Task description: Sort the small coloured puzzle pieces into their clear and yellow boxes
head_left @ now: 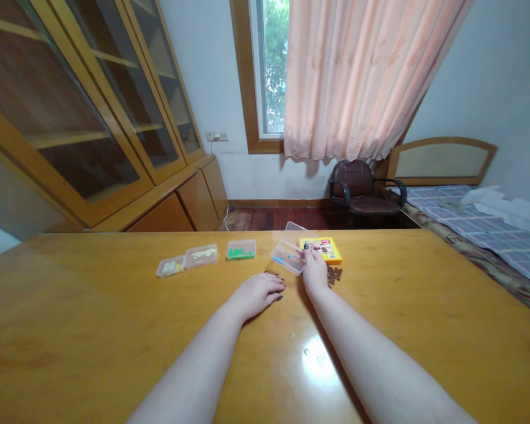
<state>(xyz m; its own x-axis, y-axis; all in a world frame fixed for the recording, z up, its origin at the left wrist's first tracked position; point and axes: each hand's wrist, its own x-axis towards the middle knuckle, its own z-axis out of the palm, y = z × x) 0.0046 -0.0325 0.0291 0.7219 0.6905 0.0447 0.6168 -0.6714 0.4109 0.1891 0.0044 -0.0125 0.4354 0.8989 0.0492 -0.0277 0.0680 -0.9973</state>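
My left hand [259, 292] lies flat on the wooden table [115, 318], fingers stretched out and holding nothing. My right hand [314, 268] reaches further forward, fingers pinched on a tiny dark piece right beside an open clear plastic box [288, 254] with small blue pieces inside. A yellow box [323, 249] lies just behind my right hand. A small pile of brown pieces [335, 274] lies on the table to the right of that hand.
Further left stand a clear box of green pieces [241, 250] and a pair of clear boxes with pale pieces [187, 259]. Beyond the table are a dark armchair [363, 189], a bed [481, 224], a glass-door cabinet [92, 118] and a curtained window [274, 65].
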